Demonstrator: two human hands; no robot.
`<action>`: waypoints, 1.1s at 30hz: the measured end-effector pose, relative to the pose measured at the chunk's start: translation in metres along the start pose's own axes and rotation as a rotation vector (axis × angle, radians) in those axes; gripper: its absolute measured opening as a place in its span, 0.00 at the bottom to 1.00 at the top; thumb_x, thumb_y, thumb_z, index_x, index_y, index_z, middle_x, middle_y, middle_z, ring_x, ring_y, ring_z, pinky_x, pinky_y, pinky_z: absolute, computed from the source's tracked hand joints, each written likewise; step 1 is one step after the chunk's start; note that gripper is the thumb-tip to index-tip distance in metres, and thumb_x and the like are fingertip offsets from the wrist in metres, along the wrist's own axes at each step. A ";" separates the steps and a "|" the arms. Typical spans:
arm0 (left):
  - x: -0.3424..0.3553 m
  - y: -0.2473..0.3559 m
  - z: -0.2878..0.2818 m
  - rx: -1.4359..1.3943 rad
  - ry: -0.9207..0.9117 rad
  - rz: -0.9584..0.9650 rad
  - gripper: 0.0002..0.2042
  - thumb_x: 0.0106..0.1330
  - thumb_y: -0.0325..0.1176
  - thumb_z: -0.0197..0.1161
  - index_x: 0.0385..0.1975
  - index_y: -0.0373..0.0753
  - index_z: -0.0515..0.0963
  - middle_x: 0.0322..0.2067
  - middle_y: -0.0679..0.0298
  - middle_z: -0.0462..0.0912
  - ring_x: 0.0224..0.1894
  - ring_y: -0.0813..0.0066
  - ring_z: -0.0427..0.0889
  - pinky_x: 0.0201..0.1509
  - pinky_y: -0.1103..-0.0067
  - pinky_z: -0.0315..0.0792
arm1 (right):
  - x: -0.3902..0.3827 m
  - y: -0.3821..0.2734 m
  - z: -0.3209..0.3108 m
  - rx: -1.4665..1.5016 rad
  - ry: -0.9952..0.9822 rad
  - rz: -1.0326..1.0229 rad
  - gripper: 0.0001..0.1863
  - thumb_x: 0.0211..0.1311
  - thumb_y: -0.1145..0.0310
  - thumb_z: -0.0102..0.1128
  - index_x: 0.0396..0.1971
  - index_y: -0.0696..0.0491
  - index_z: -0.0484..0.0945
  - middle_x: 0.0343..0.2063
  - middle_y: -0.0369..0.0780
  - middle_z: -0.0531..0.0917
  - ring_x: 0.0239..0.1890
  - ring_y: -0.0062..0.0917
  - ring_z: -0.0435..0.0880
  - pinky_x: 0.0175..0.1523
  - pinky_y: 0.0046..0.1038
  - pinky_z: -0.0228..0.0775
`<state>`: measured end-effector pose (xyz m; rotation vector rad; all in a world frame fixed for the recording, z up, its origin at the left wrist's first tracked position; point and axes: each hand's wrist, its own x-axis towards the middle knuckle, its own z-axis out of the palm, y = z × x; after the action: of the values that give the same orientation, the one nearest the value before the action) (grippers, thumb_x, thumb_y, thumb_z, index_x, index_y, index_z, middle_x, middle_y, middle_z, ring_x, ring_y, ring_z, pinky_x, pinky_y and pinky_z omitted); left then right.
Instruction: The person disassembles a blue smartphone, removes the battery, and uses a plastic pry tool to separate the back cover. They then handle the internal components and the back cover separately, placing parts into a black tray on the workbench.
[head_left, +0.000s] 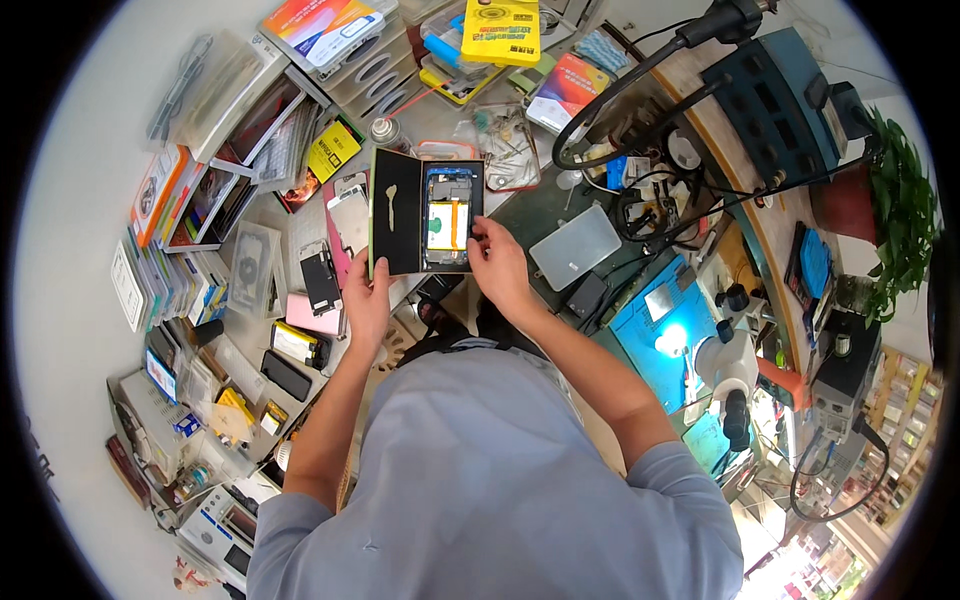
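A black flip-lid box is held open in front of me, above the near edge of the bench. Its right half holds an opened phone, with a white battery, an orange flex strip and a blue-edged frame showing. Stuck to the inside of the lid on the left is a pale, irregular strip. My left hand grips the lid's lower left corner, thumb on top. At the box's right edge, my right hand closes round the side, its fingertips beside the phone.
Loose phone parts lie left of the box. A grey translucent tray rests on the dark mat to the right, near a lit microscope over a blue mat. Cables tangle behind it. A spray can stands beyond the box.
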<state>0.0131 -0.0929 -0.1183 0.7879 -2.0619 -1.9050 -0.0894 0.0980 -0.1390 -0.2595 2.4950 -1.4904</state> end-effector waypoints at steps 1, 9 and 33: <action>-0.003 -0.002 -0.002 -0.008 -0.007 -0.060 0.15 0.74 0.30 0.51 0.56 0.30 0.68 0.46 0.62 0.79 0.46 0.76 0.80 0.50 0.76 0.80 | -0.001 -0.006 0.001 -0.108 0.007 -0.047 0.24 0.55 0.70 0.61 0.53 0.60 0.71 0.43 0.49 0.79 0.40 0.39 0.81 0.45 0.36 0.75; -0.012 -0.017 -0.002 -0.166 0.063 -0.064 0.18 0.72 0.25 0.49 0.61 0.31 0.62 0.49 0.58 0.76 0.45 0.74 0.80 0.48 0.79 0.80 | 0.002 -0.020 0.007 -0.290 -0.014 -0.037 0.27 0.53 0.70 0.61 0.55 0.60 0.69 0.42 0.50 0.81 0.45 0.44 0.80 0.49 0.39 0.73; -0.001 -0.047 -0.025 0.174 0.074 -0.037 0.26 0.67 0.27 0.56 0.64 0.29 0.60 0.57 0.47 0.70 0.57 0.64 0.73 0.55 0.76 0.72 | 0.025 0.016 0.006 0.459 0.038 0.156 0.16 0.64 0.75 0.54 0.51 0.63 0.74 0.38 0.43 0.85 0.38 0.24 0.83 0.45 0.26 0.73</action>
<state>0.0376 -0.1138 -0.1606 0.9268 -2.2036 -1.7036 -0.1126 0.0942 -0.1586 0.0423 2.0621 -1.9476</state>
